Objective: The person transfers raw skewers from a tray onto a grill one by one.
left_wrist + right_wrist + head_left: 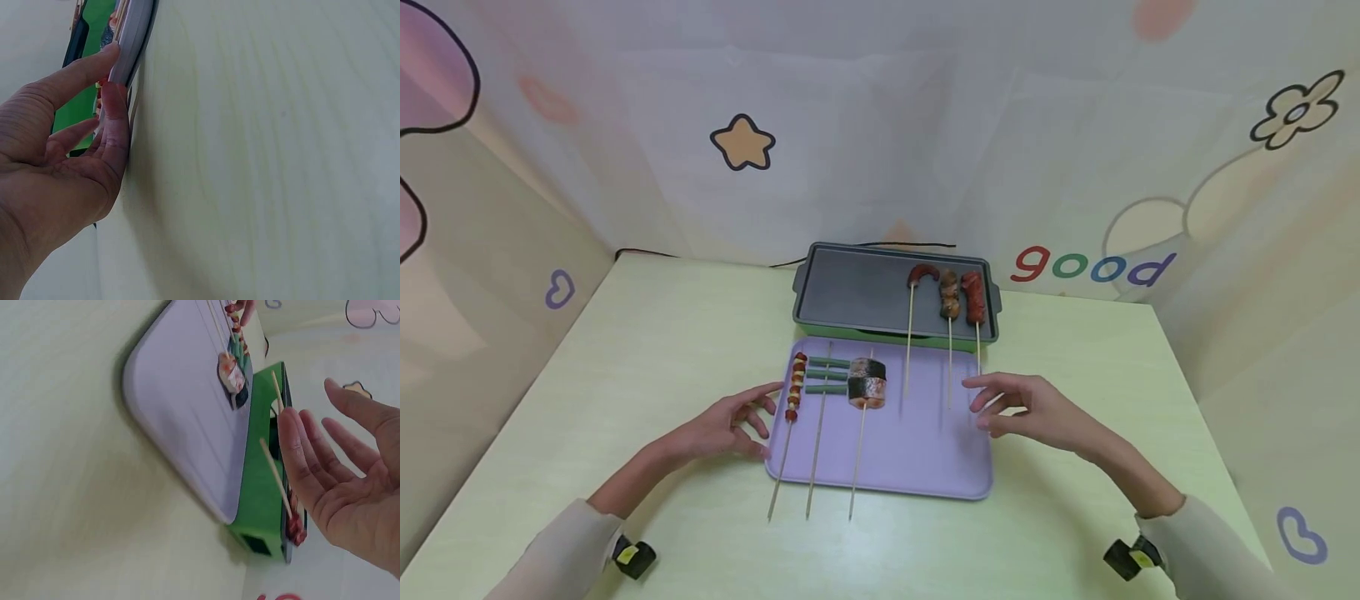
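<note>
My left hand (733, 423) is at the left rim of a lilac tray (917, 467), its fingertips touching or very near the edge, fingers relaxed. Three skewers lie on that tray: one of small red and pale pieces (795, 387), one of green stalks (827, 375), and one of rolled slices with dark skin (867, 383). My right hand (1030, 408) hovers over the tray's right edge, fingers spread and holding nothing. Close to it hang the sticks of three skewers on a griddle (857, 287): a curled brown piece (922, 273), browned chunks (950, 296) and a red sausage (974, 297).
The griddle's green base (253, 481) stands directly behind the tray. A pale wood-grain table (700, 317) holds everything. Behind and beside it hangs a printed cloth (880, 150) with a star and the word "good". A dark cord (647, 252) runs along the back edge.
</note>
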